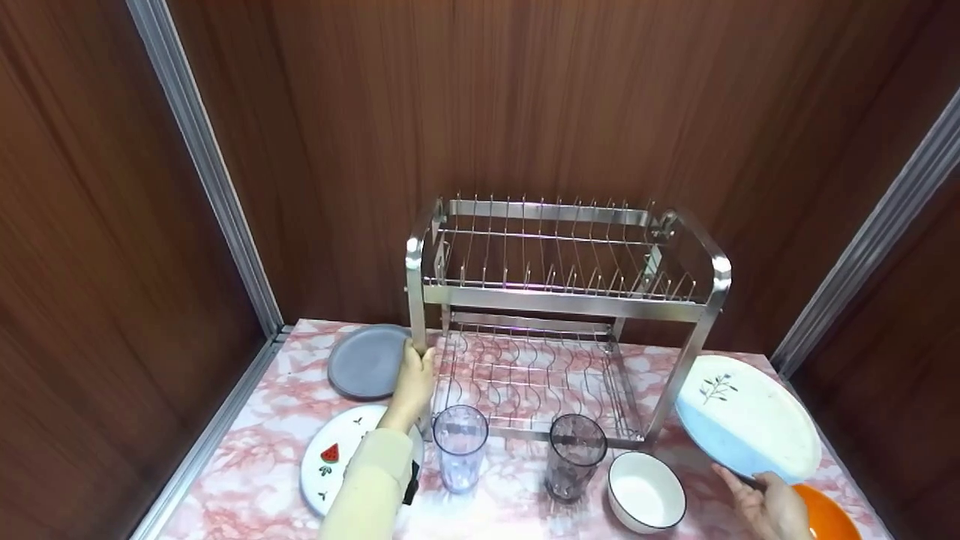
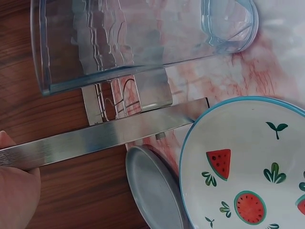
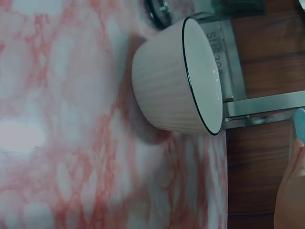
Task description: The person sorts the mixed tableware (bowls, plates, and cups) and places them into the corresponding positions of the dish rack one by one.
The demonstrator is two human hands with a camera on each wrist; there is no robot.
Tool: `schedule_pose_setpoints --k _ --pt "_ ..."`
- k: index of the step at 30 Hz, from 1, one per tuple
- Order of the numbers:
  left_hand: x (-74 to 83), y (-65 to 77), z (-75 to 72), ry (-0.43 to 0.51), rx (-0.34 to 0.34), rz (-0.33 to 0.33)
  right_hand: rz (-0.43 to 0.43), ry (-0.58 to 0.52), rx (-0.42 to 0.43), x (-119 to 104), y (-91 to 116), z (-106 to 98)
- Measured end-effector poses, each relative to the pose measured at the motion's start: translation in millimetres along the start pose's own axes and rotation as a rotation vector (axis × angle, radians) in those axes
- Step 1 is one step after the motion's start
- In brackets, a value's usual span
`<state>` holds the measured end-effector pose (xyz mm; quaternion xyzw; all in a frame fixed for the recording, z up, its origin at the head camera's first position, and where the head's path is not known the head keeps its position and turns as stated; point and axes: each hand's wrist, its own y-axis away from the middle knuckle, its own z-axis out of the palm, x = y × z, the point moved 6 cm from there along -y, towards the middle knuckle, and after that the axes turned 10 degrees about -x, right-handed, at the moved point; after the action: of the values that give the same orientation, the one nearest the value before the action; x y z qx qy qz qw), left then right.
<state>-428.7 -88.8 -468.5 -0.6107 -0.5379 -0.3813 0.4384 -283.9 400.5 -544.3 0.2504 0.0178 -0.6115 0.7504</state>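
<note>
My left hand (image 1: pixel 412 381) grips the front left post of a two-tier metal dish rack (image 1: pixel 562 301); the left wrist view shows the fingers around that post (image 2: pixel 105 139). My right hand (image 1: pixel 772 510) pinches the near rim of an oval white and blue plate (image 1: pixel 750 420) with a painted sprig, right of the rack. In the right wrist view only a bit of this plate (image 3: pixel 299 126) shows, beside the fingers. Under my left forearm lies a white plate with watermelon pictures (image 1: pixel 319 469), and a grey plate (image 1: pixel 367 364) lies behind it.
A clear bluish glass (image 1: pixel 460 457) and a dark glass (image 1: pixel 574 457) stand before the rack. A white bowl with a black rim (image 1: pixel 646 491) stands right of them. An orange dish (image 1: pixel 829 514) is partly behind my right hand. Wood-grain walls (image 1: pixel 525 97) enclose the marbled tabletop.
</note>
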Motion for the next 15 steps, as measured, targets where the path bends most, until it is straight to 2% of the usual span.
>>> schedule_pose_setpoints --k 3,6,8,10,15 --pt "-1.0 0.1 -0.1 0.004 -0.005 -0.009 0.050 -0.008 0.006 4 9 -6" --pt "-1.3 -0.3 -0.7 0.003 -0.004 -0.010 0.105 -0.018 -0.042 6 15 -10" --pt "-1.2 -0.9 -1.5 0.001 0.002 -0.009 0.117 -0.018 -0.080 6 17 -14" --pt "-0.7 -1.5 -2.4 0.005 0.006 -0.003 0.109 -0.041 -0.081 6 18 -19" --pt "-0.3 -1.8 -2.4 0.018 0.011 0.001 0.049 -0.133 0.015 8 19 -30"
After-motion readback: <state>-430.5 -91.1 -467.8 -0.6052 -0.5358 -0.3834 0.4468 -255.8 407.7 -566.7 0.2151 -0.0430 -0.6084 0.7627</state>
